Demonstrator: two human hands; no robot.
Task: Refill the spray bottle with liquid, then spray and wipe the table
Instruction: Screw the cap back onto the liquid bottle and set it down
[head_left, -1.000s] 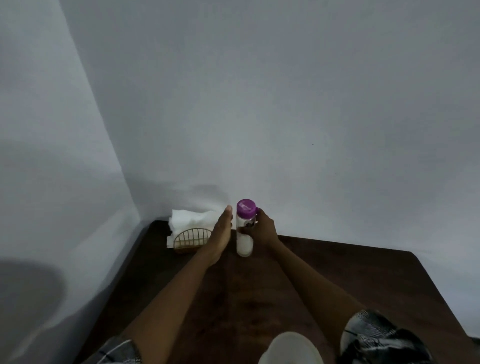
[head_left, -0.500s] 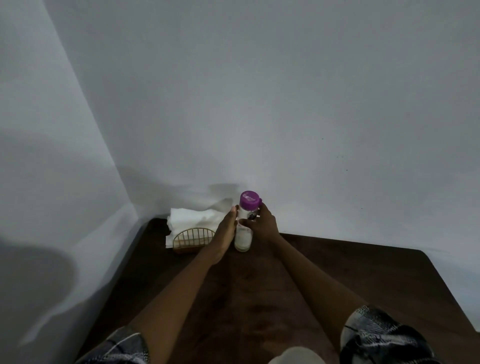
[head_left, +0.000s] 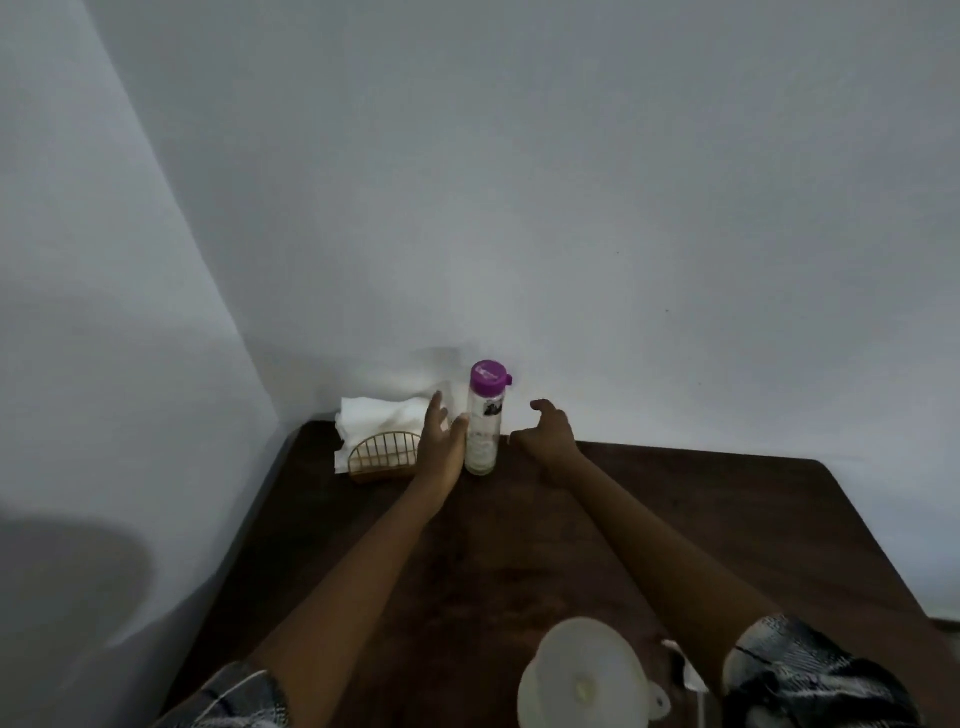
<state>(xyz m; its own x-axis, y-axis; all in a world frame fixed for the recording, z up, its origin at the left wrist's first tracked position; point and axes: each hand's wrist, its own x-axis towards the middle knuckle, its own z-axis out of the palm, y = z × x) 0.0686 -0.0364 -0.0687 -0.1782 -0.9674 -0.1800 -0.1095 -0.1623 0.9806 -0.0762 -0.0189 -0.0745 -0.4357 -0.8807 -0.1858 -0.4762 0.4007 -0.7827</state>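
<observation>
Far left at the back corner: a stack of white folded cloths (head_left: 382, 415) sits in a small gold wire holder (head_left: 383, 458) on your dark brown wooden table (head_left: 727, 519), against the grey wall. Next, your left hand (head_left: 440, 447) is upright beside the holder, fingers straight and slightly apart, thumb edge touching the left side of the clear plastic bottle with a purple cap (head_left: 484, 415); not wrapped round it. The bottle stands upright on the table near the back edge, cap on, printed label on its front. Just right of the bottle with a gap, your right hand (head_left: 545, 434) hovers with fingers loosely curled and apart, holding nothing, not touching the bottle. Near bottom right, a translucent white plastic funnel (head_left: 584, 680) shows close to the camera, wide mouth up; what it sits on is hidden. Your patterned sleeves show at both lower corners.
</observation>
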